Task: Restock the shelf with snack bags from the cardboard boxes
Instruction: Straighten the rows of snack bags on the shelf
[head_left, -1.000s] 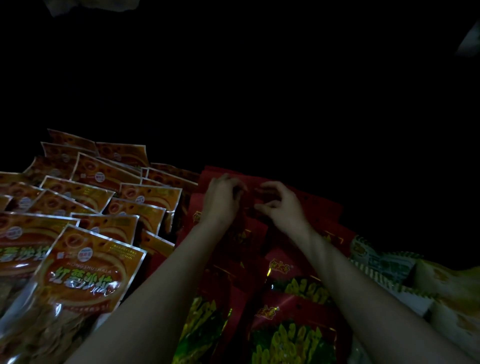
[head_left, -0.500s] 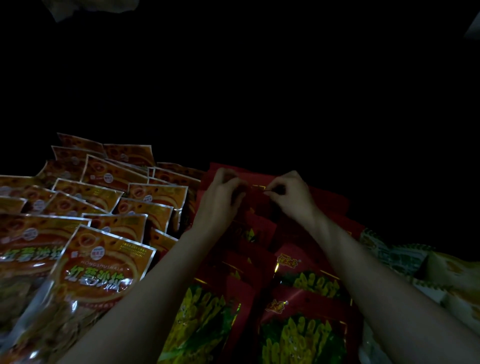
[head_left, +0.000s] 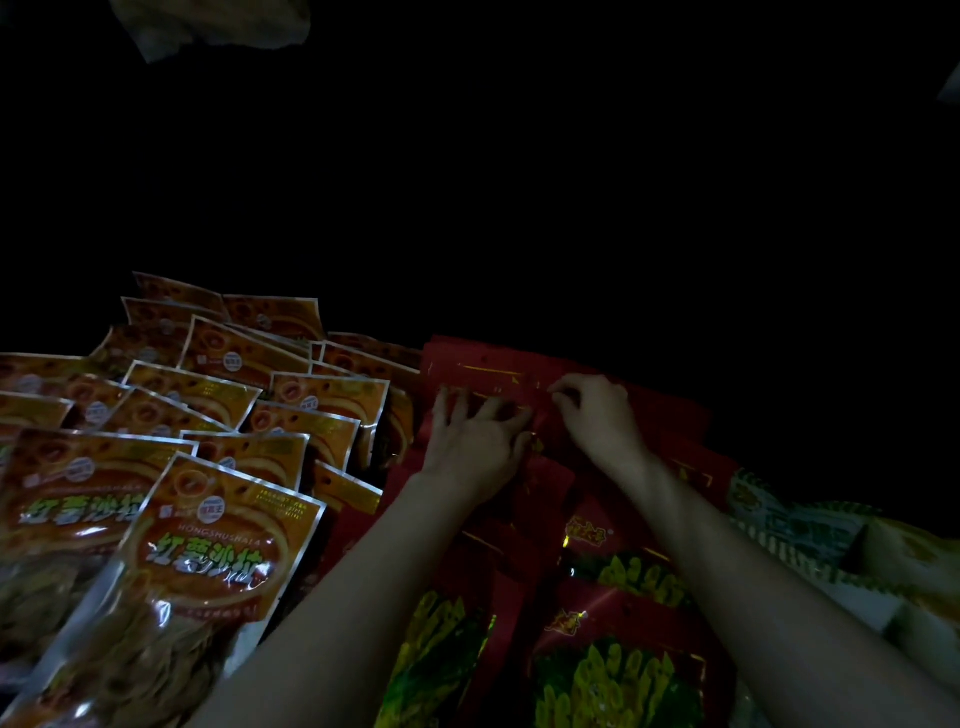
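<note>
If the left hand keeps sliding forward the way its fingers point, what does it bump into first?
Probably just more of the red snack bags that the left hand already rests on. Beyond their far edge the picture is too dark to tell.

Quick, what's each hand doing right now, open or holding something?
Left hand: open, fingers spread flat on the rear red foil snack bag.
Right hand: fingers curled, pinching that bag's top edge.

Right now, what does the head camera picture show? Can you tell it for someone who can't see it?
Two bare arms reach over rows of snack bags in a very dark place: the left hand lies with spread fingers on the red bags, and the right hand pinches a red bag's top edge. Shiny orange bags fill the left side.
</note>
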